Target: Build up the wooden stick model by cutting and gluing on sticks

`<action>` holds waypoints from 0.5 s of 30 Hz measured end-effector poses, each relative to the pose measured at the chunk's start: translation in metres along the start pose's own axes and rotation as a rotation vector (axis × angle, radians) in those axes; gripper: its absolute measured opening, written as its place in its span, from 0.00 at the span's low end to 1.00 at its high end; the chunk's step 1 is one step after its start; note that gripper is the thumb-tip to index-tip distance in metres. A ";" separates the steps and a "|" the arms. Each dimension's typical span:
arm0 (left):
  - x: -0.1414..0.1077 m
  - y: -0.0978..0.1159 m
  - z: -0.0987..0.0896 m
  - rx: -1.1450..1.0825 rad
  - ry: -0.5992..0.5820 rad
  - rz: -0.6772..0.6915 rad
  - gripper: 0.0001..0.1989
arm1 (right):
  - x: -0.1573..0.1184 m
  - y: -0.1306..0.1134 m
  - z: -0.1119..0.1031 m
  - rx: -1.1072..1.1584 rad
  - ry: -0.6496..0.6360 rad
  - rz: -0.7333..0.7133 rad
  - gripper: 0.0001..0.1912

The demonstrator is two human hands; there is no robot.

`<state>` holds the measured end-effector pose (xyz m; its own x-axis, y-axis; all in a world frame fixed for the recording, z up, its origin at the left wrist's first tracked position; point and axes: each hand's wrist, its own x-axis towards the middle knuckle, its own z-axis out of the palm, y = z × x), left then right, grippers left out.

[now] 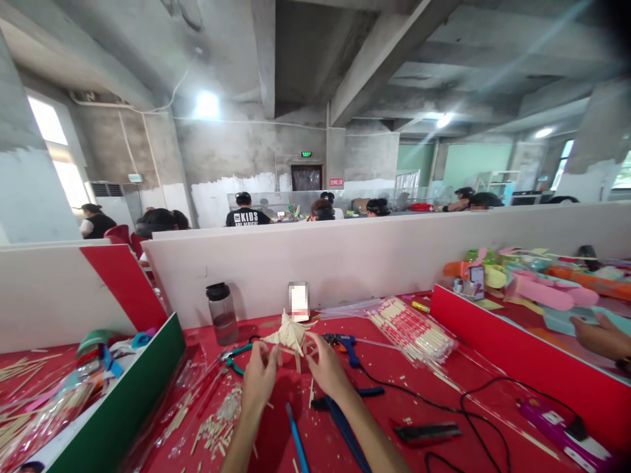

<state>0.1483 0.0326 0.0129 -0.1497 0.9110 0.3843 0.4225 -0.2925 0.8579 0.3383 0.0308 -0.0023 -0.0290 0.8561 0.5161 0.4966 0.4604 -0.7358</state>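
- I see the left hand [262, 368] at the near left side of the stick model [292, 335], thumb and forefinger curved toward it; I can't tell whether they pinch one of its legs or merely sit beside it.
- The right hand [321, 361] is at the opposite side, fingers bent inward and fingertips at the model's right edge; whether they are closed on a stick is too small for me to read.
- The model lies between the two hands and slightly beyond them, centred ahead of me. I judge its long axis to run left to right, one pointed end reaching out over the left hand, with thin legs pointing down toward the bench [269, 440]. Neither hand is clearly nearer: the model's body sits right in the gap.
- Just left of the left hand I have the green-handled cutters [238, 359]; just beyond the right hand, the blue glue gun [348, 348].
- Under my right forearm lie the dark-blue-handled pliers [340, 424], with a blue pen [297, 439] between the forearms.
- Farther out, the phone [298, 305] stands behind the model, and the packed sticks [414, 328] lie to the right.
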 end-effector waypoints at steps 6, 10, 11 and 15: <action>-0.013 -0.029 -0.037 0.081 -0.059 0.099 0.11 | -0.017 0.013 -0.034 -0.069 -0.101 0.051 0.11; -0.019 -0.038 -0.054 0.225 -0.259 0.117 0.06 | -0.032 0.011 -0.036 -0.095 -0.162 0.058 0.08; -0.020 -0.039 -0.056 0.243 -0.305 0.126 0.06 | -0.034 0.010 -0.035 -0.106 -0.176 0.053 0.07; -0.022 -0.033 -0.063 0.312 -0.434 0.184 0.13 | -0.041 0.008 -0.031 -0.223 -0.244 0.025 0.10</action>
<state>0.0813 0.0035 -0.0028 0.3052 0.9084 0.2857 0.6606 -0.4180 0.6236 0.3698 -0.0083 -0.0158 -0.2078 0.9098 0.3593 0.6765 0.3990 -0.6190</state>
